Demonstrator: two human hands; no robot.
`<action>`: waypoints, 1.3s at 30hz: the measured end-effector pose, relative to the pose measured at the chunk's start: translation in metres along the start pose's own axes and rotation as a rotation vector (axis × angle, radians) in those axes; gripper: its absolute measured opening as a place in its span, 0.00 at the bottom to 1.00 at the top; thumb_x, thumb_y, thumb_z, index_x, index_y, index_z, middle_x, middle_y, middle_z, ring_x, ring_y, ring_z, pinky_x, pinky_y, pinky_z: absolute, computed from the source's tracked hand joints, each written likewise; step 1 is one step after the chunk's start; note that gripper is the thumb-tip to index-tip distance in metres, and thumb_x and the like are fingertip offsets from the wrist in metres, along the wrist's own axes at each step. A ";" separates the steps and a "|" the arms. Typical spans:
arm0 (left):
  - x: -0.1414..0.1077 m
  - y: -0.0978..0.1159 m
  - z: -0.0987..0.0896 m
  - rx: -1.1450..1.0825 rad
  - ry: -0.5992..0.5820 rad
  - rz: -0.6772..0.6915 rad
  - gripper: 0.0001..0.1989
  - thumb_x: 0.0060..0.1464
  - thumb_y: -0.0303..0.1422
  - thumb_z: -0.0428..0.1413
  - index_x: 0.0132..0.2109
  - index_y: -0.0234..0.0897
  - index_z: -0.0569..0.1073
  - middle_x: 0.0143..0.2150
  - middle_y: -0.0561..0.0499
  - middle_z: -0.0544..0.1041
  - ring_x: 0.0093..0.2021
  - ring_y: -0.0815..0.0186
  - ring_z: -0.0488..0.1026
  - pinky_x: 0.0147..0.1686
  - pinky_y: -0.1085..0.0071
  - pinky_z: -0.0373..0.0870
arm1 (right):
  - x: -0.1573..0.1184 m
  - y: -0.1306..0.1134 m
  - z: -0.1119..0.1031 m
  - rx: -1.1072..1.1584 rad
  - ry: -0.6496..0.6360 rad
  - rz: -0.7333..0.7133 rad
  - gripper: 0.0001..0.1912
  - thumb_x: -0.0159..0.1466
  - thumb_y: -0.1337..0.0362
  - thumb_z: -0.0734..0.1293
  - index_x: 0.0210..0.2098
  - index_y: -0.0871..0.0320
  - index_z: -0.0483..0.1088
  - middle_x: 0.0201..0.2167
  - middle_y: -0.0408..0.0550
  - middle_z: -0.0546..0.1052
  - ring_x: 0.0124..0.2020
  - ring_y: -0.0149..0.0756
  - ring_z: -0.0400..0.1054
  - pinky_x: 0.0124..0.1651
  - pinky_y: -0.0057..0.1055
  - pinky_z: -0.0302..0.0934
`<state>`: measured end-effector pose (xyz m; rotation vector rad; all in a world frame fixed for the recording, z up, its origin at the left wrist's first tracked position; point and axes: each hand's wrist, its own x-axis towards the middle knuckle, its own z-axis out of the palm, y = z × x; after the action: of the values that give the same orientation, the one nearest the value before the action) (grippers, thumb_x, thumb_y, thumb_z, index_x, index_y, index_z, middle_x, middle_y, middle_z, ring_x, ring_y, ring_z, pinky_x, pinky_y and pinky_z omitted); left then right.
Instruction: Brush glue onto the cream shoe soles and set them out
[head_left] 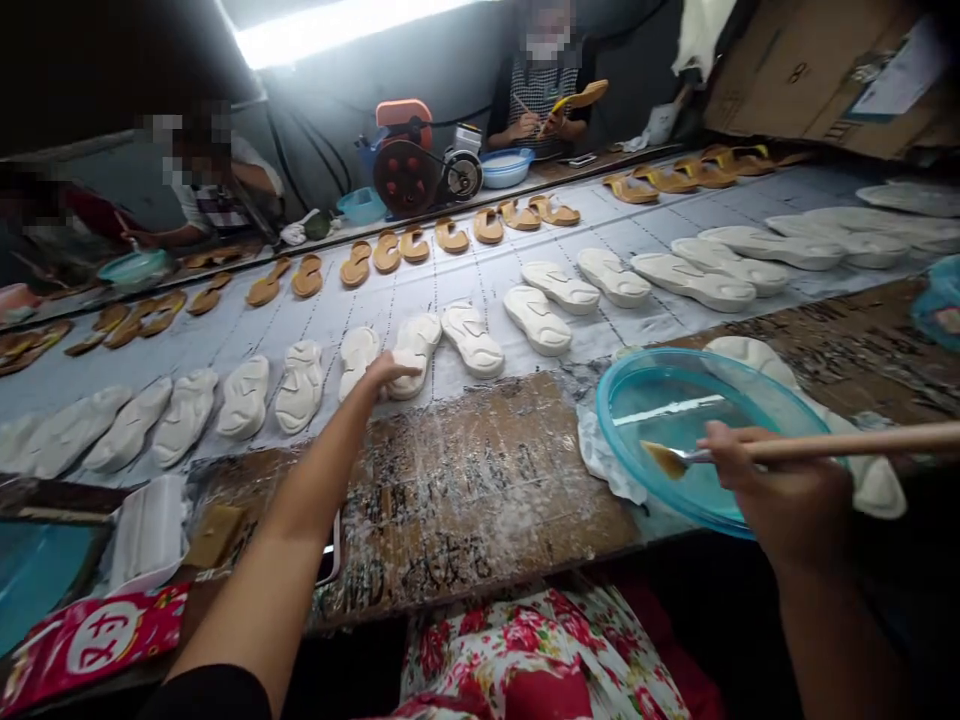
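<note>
The right hand (787,490) grips one wooden-handled brush (847,445) tightly, its bristles over one blue bowl (675,400), which partly covers one white sole (750,358). The open left hand (379,375) touches another white sole (358,358), among more than a dozen in a row.

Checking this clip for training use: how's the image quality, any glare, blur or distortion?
In the head view, the white strip light blows out into glare at the top, the wide lens bends the long rows of white foam soles into a curve, the lower right corner falls dark, and the translucent blue plastic bowl shows pale reflections.
</note>
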<state>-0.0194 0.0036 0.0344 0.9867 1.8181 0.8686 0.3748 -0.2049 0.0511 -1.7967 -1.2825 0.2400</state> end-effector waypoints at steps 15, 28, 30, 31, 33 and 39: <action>-0.194 -0.025 0.059 -0.916 -0.674 -0.224 0.24 0.51 0.41 0.48 0.52 0.32 0.68 0.42 0.42 0.77 0.45 0.53 0.73 0.46 0.56 0.70 | -0.005 -0.026 -0.007 0.037 -0.116 0.022 0.18 0.58 0.54 0.63 0.20 0.61 0.69 0.11 0.40 0.61 0.15 0.23 0.55 0.21 0.24 0.49; -0.257 -0.006 0.030 -0.512 -0.997 -0.210 0.16 0.56 0.43 0.44 0.46 0.64 0.72 0.43 0.72 0.73 0.57 0.53 0.63 0.59 0.52 0.54 | -0.031 -0.091 0.021 0.532 -0.037 -0.794 0.09 0.59 0.68 0.62 0.39 0.55 0.70 0.26 0.45 0.70 0.29 0.31 0.63 0.35 0.35 0.57; -0.261 -0.006 0.027 -0.602 -0.958 -0.267 0.18 0.55 0.38 0.44 0.50 0.67 0.68 0.41 0.72 0.74 0.55 0.54 0.65 0.55 0.52 0.59 | -0.023 -0.089 0.015 0.467 -0.018 -0.815 0.11 0.58 0.70 0.62 0.39 0.54 0.70 0.28 0.44 0.71 0.31 0.31 0.64 0.37 0.36 0.57; -0.263 -0.006 0.026 -0.641 -0.941 -0.310 0.21 0.55 0.36 0.44 0.52 0.68 0.66 0.40 0.71 0.74 0.53 0.54 0.66 0.53 0.53 0.62 | -0.019 -0.088 0.012 0.442 0.001 -0.812 0.12 0.57 0.70 0.62 0.40 0.55 0.70 0.28 0.44 0.71 0.31 0.31 0.64 0.38 0.37 0.57; -0.266 -0.004 0.024 -0.640 -0.935 -0.339 0.22 0.54 0.35 0.43 0.52 0.69 0.64 0.38 0.71 0.76 0.50 0.55 0.69 0.51 0.54 0.62 | -0.013 -0.086 0.007 0.434 0.031 -0.777 0.13 0.56 0.71 0.62 0.40 0.55 0.70 0.28 0.45 0.71 0.31 0.30 0.64 0.38 0.37 0.57; -0.270 0.003 0.018 -0.280 -0.871 0.043 0.14 0.53 0.39 0.48 0.37 0.50 0.78 0.36 0.57 0.78 0.44 0.51 0.72 0.49 0.49 0.61 | -0.008 -0.091 -0.005 0.427 -0.013 -0.817 0.10 0.57 0.70 0.60 0.36 0.54 0.69 0.25 0.44 0.70 0.27 0.30 0.64 0.35 0.36 0.55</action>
<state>0.0813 -0.2301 0.1267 1.0046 0.9132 0.5565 0.3136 -0.2082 0.1185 -0.8247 -1.7096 0.0533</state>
